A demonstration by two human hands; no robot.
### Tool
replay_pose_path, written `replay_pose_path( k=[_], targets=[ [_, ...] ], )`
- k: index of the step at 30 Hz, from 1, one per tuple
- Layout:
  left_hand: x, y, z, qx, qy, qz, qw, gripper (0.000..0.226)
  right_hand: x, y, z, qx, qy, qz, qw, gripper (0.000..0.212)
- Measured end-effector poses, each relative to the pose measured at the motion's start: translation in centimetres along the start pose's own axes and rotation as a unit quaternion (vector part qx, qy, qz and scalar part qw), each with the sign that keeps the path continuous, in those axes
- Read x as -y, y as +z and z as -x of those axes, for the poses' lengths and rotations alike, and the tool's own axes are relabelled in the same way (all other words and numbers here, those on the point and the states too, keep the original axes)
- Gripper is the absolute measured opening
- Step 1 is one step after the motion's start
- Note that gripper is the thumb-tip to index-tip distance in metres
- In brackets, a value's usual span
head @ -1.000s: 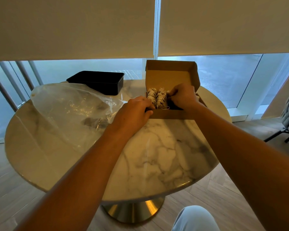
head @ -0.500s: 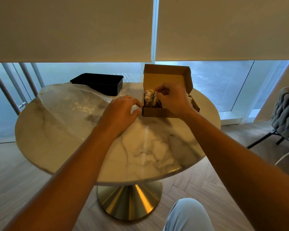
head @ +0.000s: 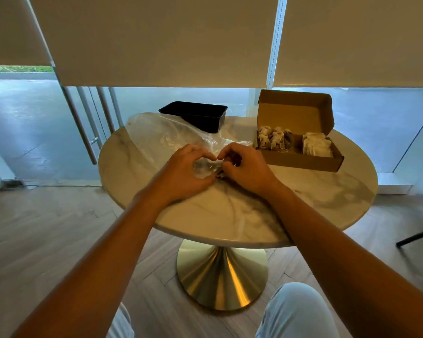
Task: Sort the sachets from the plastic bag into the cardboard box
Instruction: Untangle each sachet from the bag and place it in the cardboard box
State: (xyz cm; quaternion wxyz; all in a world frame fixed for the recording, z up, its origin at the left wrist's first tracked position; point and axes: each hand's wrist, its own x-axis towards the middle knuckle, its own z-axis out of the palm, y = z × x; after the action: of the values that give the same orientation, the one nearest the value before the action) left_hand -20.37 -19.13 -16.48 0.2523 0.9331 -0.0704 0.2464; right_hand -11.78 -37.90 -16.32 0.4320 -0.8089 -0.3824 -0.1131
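Observation:
A clear plastic bag (head: 161, 137) lies crumpled on the left half of the round marble table (head: 315, 198). My left hand (head: 183, 172) and my right hand (head: 247, 167) meet at the bag's near end, fingers curled, pinching the plastic. What is inside the bag there is hidden. The open cardboard box (head: 303, 162) stands at the right, lid up. Its left compartment holds brownish sachets with strings (head: 274, 139). Its right compartment holds white sachets (head: 316, 145).
A black rectangular tray (head: 195, 115) stands at the table's far edge behind the bag. The table has a brass pedestal (head: 221, 272). Roller blinds and windows are behind; a chair leg (head: 415, 236) shows at right. My knees are below.
Both hands left the box and moved left and nearer to the bag's end, where they now pinch the plastic. The camera view shifted, so the box sits further right.

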Motion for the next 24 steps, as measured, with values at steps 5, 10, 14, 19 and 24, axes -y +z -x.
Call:
replay_pose_path(
  k=[5,10,14,19,24],
  targets=[
    [0.4,-0.1,0.1,0.011,-0.018,-0.010,1.000,0.049,-0.7,-0.2,0.1,0.004,-0.006,0.020,1.000,0.017],
    [0.4,-0.3,-1.2,-0.084,-0.016,-0.016,0.996,0.018,-1.0,0.0,0.1,0.015,-0.017,0.035,0.999,0.014],
    [0.5,-0.9,-1.7,-0.192,-0.013,0.051,0.980,0.013,-0.6,0.2,0.2,0.031,-0.029,0.064,0.997,0.027],
    [1.2,0.1,-1.9,-0.148,0.021,-0.032,0.988,0.023,-0.8,0.9,-0.3,0.091,-0.002,0.151,0.984,0.046],
    [0.7,0.0,-2.4,-0.095,0.002,-0.091,0.991,0.018,-1.5,0.3,-1.1,0.043,-0.044,0.124,0.990,0.023]
  ],
)
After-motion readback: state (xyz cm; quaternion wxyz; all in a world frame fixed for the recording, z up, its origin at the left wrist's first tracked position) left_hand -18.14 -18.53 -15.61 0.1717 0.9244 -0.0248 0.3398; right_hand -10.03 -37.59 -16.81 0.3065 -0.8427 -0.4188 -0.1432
